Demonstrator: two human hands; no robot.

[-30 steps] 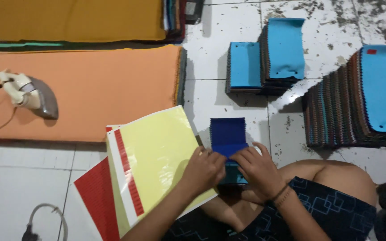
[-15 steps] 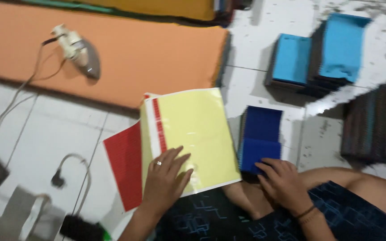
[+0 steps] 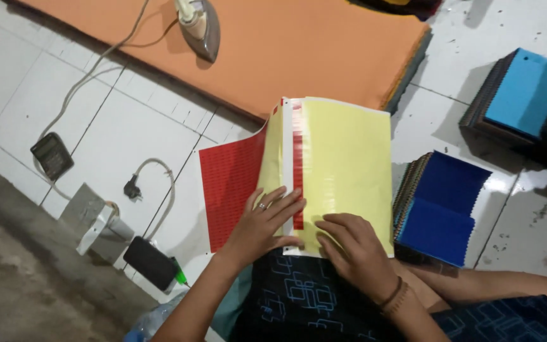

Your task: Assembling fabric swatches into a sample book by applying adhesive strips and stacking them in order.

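A stack of sticker sheets (image 3: pixel 343 158) lies on the tiled floor in front of me: a yellow backing sheet with a strip of red labels on top, and a full red label sheet (image 3: pixel 229 183) showing at its left. My left hand (image 3: pixel 262 223) lies flat with fingers spread on the left edge of the yellow sheet, a ring on one finger. My right hand (image 3: pixel 352 247) rests on the sheet's lower part, fingertips curled at the red strip. A stack of fabric swatches with a dark blue top (image 3: pixel 441 206) sits just right of the sheets.
An orange padded board (image 3: pixel 299 50) with an electric iron (image 3: pixel 199 25) lies at the back. More swatch stacks with a light blue top (image 3: pixel 527 92) stand at the right. Cables, a plug (image 3: pixel 133 188), a black phone (image 3: pixel 150 261) and an adapter (image 3: pixel 52 155) lie at the left.
The view has swung left and down. My right hand left the dark blue swatch stack and came onto the yellow sheet beside my left hand.
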